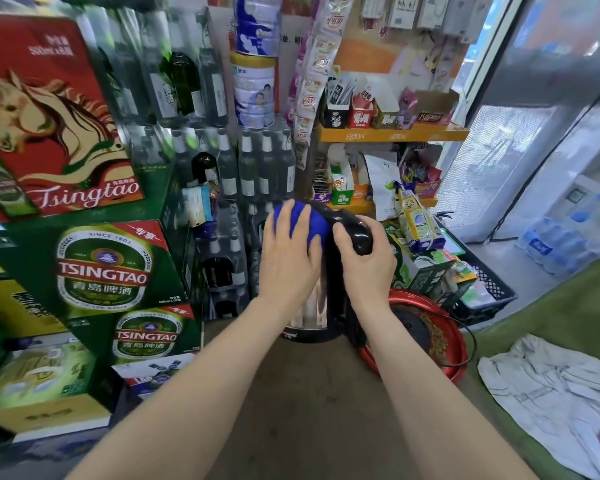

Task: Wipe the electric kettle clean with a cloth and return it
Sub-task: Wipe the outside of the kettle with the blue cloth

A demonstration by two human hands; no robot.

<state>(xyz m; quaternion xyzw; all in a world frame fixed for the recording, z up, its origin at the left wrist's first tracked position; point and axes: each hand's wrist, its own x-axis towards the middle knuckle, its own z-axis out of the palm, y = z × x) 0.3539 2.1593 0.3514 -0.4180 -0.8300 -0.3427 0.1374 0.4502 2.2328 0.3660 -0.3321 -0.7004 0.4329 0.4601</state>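
Observation:
The electric kettle (312, 310) has a shiny steel body, a black base ring and a black handle, and it is held up in front of me, above the floor. My right hand (364, 258) is wrapped around the black handle at the top right. A blue cloth (314, 221) lies over the kettle's lid. My left hand (290, 251) presses flat on that cloth with the fingers spread. The lid and upper body are mostly hidden under the cloth and hands.
A red round tray (430, 341) with the kettle's black power base and cord lies on the floor just right of the kettle. Beer cartons (108, 268) stack on the left, bottles behind. A black crate (482, 296) and snack shelves stand right. A grey rag (548, 393) lies on green matting.

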